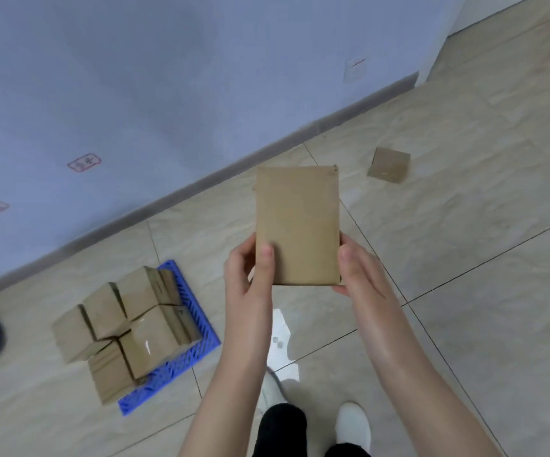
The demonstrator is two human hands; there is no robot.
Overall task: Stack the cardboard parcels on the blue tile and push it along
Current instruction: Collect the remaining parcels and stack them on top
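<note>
Parcel [296,225] pinched between both hands' grip, left [250,275] and right [359,272], seemingly airborne.

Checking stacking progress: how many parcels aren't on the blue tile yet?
2: one parcel held in both hands, one lying on the floor near the wall. Others may lie outside the view.

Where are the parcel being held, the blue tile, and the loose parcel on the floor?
held parcel [296,222]: head view, middle of its top face
blue tile [201,328]: head view, bare right edge
loose parcel [389,164]: head view, its centre
</note>
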